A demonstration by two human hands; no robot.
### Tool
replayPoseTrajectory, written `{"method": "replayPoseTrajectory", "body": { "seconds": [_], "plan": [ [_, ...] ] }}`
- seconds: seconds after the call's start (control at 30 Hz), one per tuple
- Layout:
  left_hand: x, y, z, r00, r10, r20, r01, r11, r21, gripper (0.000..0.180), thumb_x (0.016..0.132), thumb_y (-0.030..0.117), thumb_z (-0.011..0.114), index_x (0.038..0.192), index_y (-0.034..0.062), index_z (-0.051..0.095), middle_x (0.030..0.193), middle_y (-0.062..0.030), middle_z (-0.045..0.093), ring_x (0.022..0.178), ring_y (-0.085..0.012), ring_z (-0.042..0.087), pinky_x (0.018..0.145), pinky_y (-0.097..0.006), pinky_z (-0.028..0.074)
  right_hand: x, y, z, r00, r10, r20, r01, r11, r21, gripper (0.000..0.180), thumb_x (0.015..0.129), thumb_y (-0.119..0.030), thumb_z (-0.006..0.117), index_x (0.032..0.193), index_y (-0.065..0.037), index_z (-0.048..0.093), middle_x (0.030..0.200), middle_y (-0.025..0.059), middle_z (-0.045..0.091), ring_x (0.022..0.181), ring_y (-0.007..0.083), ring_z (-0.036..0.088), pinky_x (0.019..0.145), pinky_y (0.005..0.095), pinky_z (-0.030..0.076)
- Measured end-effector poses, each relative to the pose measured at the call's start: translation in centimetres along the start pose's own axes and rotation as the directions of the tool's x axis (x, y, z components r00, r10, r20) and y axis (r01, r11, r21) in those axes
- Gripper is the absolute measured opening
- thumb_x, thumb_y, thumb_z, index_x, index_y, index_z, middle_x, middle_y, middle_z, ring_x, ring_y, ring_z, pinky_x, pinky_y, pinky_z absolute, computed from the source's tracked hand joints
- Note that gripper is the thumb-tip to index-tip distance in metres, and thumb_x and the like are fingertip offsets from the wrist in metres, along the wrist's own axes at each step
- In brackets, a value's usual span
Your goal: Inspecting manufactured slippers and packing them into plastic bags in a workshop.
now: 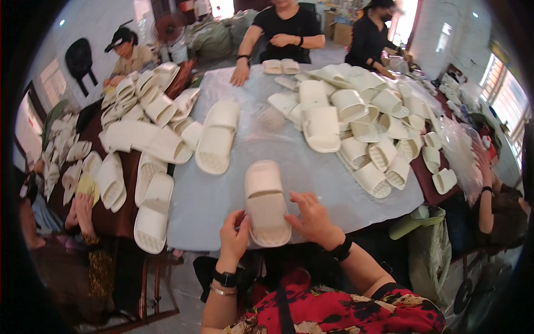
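1. Fingers [240, 221] of the left hand [233, 236] curl against the left edge of the heel end of a cream slipper [266, 203]; they are partly closed, pressing on it rather than wrapped round it.
2. Right hand [312, 220] lies at the slipper's right edge, fingers spread nearly flat, the tips touching the sole's side. Whether the thumb hooks under cannot be told.
3. Slipper lies lengthwise on the near edge of the bench [222, 206], strap side up, heel end toward the person and slightly overhanging the pale sheet that covers the bench.
4. Judgement: the work in hand looks like checking or squaring up this one slipper. Done well, both hands should grip evenly at the two sides, so the soft sole does not twist, and the heel should be kept supported, as it sits at the bench edge and could tip off.
5. Surroundings: a pair of slippers [216, 136] lies beyond on the left, a large heap of slippers [361, 119] on the right, more on the brown table [111, 217] at left. Other people sit around the far side; one person's hand [240, 75] rests on the bench, well apart.
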State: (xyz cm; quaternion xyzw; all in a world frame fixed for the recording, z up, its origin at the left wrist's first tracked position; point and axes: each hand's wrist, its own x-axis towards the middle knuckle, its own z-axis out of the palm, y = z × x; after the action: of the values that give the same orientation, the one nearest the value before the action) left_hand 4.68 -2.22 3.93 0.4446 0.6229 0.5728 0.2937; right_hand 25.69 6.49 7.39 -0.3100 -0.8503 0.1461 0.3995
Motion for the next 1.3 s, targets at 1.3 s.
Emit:
{"method": "replayPoseTrajectory", "body": {
  "seconds": [1.3],
  "plan": [
    [-1.1,-2.5,-2.5,0.909,-0.193,0.369,0.413,0.524,-0.745,0.077,0.086,0.058,0.053,0.137,0.0028,0.035,0.134,-0.0148,0.046,0.121,-0.0282,0.047,0.101,-0.041,0.041,3.0,-7.2,3.6,0.955,-0.285,0.089,0.269,0.950,0.157,0.025,0.079,-0.024,0.065,0.063,-0.008,0.053,0.058,0.0082,0.057,0.054,0.0291,0.059,0.050,0.0400,0.046]
  ]
}}
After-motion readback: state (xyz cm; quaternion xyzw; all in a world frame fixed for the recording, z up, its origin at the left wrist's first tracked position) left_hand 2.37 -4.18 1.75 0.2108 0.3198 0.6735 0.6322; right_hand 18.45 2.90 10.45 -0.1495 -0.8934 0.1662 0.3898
